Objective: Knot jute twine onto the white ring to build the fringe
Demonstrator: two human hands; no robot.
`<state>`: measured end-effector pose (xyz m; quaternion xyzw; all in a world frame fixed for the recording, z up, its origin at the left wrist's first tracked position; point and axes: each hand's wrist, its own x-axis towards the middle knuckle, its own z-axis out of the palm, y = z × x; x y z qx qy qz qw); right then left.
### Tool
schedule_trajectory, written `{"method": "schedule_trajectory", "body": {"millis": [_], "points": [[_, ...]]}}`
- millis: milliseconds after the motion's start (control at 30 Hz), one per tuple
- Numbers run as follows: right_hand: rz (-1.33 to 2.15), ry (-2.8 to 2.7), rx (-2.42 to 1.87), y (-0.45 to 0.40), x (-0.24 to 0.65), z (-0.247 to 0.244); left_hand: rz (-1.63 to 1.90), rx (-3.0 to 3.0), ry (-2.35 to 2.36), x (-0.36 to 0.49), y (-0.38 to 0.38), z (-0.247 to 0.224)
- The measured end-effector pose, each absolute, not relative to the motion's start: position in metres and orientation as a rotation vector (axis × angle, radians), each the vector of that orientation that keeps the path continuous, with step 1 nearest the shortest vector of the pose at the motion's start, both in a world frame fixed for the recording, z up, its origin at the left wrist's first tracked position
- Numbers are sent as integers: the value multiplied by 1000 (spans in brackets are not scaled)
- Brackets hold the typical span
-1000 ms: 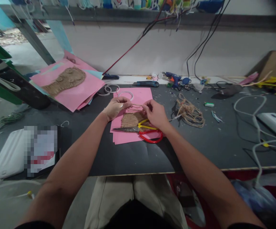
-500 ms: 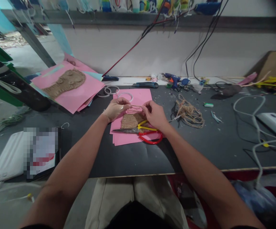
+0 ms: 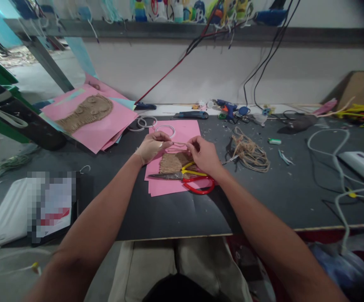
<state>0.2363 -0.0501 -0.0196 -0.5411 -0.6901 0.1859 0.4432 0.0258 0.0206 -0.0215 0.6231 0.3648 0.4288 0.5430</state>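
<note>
A short piece of brown twine (image 3: pixel 179 144) is stretched between my two hands, just above the pink paper (image 3: pixel 186 128). My left hand (image 3: pixel 153 147) pinches its left end between thumb and fingers; my right hand (image 3: pixel 203 152) pinches the other end. Below them, rows of twine (image 3: pixel 172 162) cover part of the paper. Scissors with red and yellow handles (image 3: pixel 199 184) lie across those rows, blades pointing left, partly beneath my right hand. A tangled bundle of twine (image 3: pixel 251 151) rests to the right of my right hand.
White tape rings (image 3: pixel 147 122) lie behind my left hand. At the left are pink sheets with a twine shape (image 3: pixel 94 107), a black bottle (image 3: pixel 21 121) and a white device (image 3: pixel 10 209). Along the back sit a utility knife (image 3: pixel 192 115) and a blue glue gun (image 3: pixel 227 109). Cables (image 3: pixel 335 167) run at right.
Both hands keep hold of the twine in almost the same position. The whole view has shifted slightly, so things appear a little lower.
</note>
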Motion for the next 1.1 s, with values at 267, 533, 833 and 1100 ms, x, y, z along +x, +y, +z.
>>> {"method": "schedule_trajectory", "body": {"millis": [267,533,833,1100], "points": [[441,-1712,-1360,-50,237,-20,992,1467,903,25,19,-22],[468,-1735,-1366,-50,236,-20,983,1483,931,25,19,-18],[424,-1780,-1364,-50,236,-22,829,1520,845,28,14,-18],[426,-1835,-1364,-53,233,-22,869,1864,1010,31,8,-9]]}}
